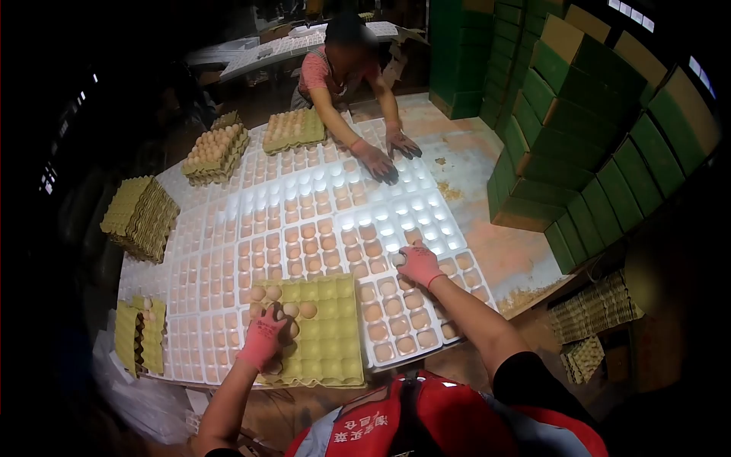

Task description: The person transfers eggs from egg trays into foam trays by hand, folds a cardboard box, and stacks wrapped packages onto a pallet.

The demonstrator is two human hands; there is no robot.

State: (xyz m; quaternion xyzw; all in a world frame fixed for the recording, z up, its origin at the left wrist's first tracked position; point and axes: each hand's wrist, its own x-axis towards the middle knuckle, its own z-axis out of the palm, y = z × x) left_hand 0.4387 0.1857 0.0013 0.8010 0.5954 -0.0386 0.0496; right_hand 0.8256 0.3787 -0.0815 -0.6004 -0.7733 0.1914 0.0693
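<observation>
My left hand [263, 337], in a pink glove with dark fingertips, is over the yellow-green egg tray [333, 343]. Its fingers are curled onto an egg [293, 330] at the tray's left side, and a few other eggs [308, 309] sit close by in the cups. Most of this tray's right part has bare cups. My right hand [419, 265], gloved alike, is above the white plastic trays [364, 283]. A pale egg [399, 260] is at its fingers, and another egg [412, 235] lies just beyond. Brown eggs fill many compartments around it.
Across the table a co-worker's two gloved hands [384, 158] rest over white trays. Egg-filled pulp trays [293, 129] stand at the far side, with stacked trays [141, 217] at left. Green cartons [560, 129] are piled at right. More pulp trays [594, 308] lie lower right.
</observation>
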